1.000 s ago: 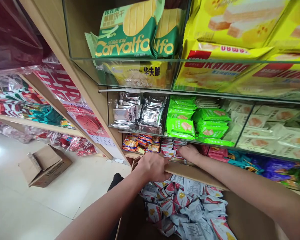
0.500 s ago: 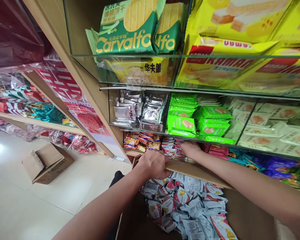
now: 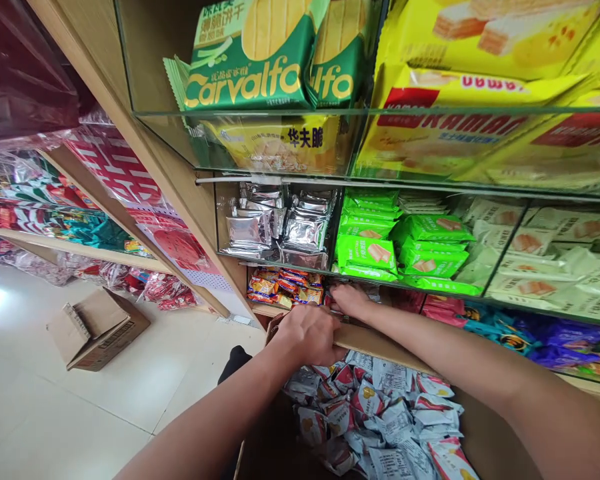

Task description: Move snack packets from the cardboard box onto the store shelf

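Observation:
My left hand point(image 3: 311, 332) is closed over the rim of an open cardboard box point(image 3: 385, 347) in front of the shelves. Inside that box lies a heap of small white and pink snack packets point(image 3: 397, 420). My right hand point(image 3: 349, 300) reaches past the rim into the low shelf compartment, just right of the orange candy packets point(image 3: 285, 285). Its fingers are mostly hidden among packets there, so I cannot see whether it holds any.
Above my hands, a glass-fronted shelf holds silver packets point(image 3: 253, 228) and green wafer packets point(image 3: 366, 253). Larger Carvalfo packs point(image 3: 250, 80) stand higher up. Another cardboard box point(image 3: 100, 327) sits on the floor at left. Purple packets point(image 3: 563, 337) fill the lower right shelf.
My right hand has moved left within the low compartment, now covering the pink and white packets that showed there. My left hand stays on the box rim.

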A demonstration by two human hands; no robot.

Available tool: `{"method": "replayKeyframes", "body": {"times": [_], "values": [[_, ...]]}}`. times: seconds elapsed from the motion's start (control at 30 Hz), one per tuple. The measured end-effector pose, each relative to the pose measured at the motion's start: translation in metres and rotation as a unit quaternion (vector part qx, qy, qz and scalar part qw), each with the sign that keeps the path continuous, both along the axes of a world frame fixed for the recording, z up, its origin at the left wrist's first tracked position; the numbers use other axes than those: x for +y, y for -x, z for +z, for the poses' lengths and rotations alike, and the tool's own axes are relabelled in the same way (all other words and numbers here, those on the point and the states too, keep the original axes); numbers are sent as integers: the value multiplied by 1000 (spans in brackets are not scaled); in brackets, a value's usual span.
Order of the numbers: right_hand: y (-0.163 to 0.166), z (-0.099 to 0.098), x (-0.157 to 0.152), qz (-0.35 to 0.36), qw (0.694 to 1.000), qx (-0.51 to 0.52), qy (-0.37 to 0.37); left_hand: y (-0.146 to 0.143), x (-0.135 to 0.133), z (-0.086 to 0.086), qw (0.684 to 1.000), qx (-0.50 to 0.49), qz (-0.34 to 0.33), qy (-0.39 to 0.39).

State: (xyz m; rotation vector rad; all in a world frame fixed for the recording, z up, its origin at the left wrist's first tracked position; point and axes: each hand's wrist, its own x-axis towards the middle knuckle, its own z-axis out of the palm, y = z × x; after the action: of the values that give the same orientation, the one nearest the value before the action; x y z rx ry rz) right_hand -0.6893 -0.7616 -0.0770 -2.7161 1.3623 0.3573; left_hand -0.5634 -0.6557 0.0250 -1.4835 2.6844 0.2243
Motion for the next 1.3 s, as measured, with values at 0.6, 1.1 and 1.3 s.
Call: {"method": "replayKeyframes", "body": {"times": [0.6,1.1,1.3], "values": [[65,95,114,-27,970,-227,79,-4,1,-6,1000,-2,-12,25],[65,-61,263,-294,933,-152,-145,-2,15,-7,997,-38,-31,59],[98,-57,278,-265,908,-278,-167,-7,18,-3,996,33,-52,66]]}}
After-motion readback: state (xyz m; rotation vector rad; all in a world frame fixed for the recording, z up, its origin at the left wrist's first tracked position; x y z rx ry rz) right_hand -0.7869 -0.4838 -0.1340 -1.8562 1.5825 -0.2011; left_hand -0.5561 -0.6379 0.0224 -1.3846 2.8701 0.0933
